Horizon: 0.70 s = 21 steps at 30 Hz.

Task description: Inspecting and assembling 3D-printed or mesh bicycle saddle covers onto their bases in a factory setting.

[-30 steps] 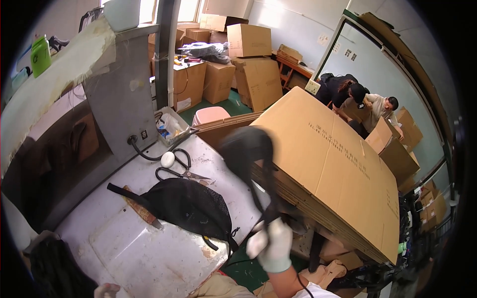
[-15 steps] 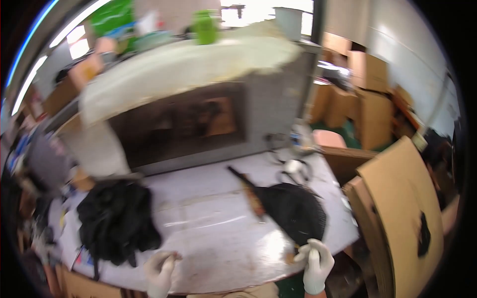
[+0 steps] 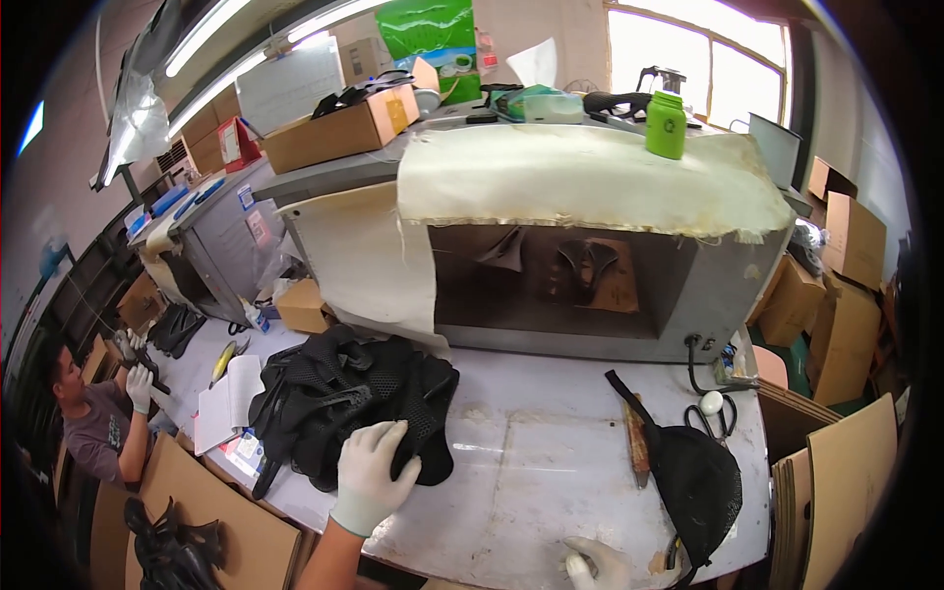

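A heap of black mesh fabric pieces (image 3: pixel 339 398) lies on the left half of the white table. My left hand (image 3: pixel 379 474), in a white glove, reaches onto its near right edge. Its thumb is apart from the fingers, and black mesh shows between them; no piece is lifted. At the table's front edge my right hand (image 3: pixel 598 565), also gloved, is loosely curved and partly cut off by the picture's lower edge, with nothing visible in it. To its right a single black mesh piece (image 3: pixel 693 487) with a narrow strap lies flat.
A grey metal box oven (image 3: pixel 688 305) with a cream cloth flap holds dark shapes. A brown strip-like tool (image 3: pixel 637 447) and black scissors (image 3: pixel 726 421) lie at right. A gloved co-worker (image 3: pixel 103 413) sits left. Cardboard sheets (image 3: pixel 851 492) stand right; a green bottle (image 3: pixel 666 126) tops the oven.
The view has turned left and sharpened. My left hand has moved from the bare table onto the black mesh heap. My right hand is now lower, apart from the single mesh piece.
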### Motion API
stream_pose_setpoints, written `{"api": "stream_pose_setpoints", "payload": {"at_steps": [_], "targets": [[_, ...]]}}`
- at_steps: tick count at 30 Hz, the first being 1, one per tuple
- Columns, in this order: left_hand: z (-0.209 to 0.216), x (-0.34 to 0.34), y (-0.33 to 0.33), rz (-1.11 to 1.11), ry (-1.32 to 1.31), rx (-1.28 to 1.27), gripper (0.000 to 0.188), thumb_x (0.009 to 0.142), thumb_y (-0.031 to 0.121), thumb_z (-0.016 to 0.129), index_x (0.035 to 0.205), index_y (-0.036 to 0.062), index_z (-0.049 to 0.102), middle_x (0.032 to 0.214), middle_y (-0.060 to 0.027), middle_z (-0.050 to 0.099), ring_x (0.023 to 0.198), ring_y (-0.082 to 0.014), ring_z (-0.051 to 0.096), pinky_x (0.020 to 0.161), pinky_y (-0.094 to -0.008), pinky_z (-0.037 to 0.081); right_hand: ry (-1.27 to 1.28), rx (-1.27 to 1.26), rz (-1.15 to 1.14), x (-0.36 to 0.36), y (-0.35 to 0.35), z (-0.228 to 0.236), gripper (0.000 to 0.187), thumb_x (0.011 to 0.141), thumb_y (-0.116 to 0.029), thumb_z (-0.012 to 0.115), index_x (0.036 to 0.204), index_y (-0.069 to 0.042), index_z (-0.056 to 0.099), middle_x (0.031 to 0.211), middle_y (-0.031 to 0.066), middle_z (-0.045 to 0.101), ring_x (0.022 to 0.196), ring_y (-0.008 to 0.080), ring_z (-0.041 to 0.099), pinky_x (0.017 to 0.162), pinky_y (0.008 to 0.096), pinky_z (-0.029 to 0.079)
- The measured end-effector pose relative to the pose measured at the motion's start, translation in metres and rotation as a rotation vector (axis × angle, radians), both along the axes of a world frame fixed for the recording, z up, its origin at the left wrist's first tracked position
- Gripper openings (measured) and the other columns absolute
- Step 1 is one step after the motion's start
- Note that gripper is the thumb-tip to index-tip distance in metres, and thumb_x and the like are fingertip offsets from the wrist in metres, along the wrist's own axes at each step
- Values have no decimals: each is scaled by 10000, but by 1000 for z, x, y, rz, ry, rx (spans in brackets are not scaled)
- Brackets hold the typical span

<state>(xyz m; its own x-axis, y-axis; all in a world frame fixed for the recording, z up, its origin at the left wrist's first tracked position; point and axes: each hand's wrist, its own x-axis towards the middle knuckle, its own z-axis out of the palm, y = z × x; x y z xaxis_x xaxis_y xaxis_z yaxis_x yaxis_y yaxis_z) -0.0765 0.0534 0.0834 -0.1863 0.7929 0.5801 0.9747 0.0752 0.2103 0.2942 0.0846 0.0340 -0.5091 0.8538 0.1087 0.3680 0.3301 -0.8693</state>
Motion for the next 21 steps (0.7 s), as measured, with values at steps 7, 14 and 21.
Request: {"api": "stream_pose_setpoints", "payload": {"at_steps": [7,14,21], "targets": [[-22,-77,-17,430,103,78,292,817,70,677,1107,35,690,1087,-156,693,1049,-380,634,986,-503,469,-68,-23,-34,-12,-4,-1,400,1022,-307,647,1228,28,721,1146,236,749,1044,381,727,949,422,555],[25,30,-19,-289,31,116,443,686,0,697,1119,85,744,1065,-66,716,929,-294,683,800,-469,543,434,-459,82,-38,-2,13,607,985,-407,708,1389,35,610,1140,208,719,1048,274,706,958,387,542],[20,111,51,-763,-159,-212,344,921,270,737,1212,88,711,1170,-98,709,1102,-293,677,916,-414,543,411,-511,-264,-1,36,17,467,1009,-182,672,1403,46,567,1143,155,681,977,198,683,905,351,548]]}}
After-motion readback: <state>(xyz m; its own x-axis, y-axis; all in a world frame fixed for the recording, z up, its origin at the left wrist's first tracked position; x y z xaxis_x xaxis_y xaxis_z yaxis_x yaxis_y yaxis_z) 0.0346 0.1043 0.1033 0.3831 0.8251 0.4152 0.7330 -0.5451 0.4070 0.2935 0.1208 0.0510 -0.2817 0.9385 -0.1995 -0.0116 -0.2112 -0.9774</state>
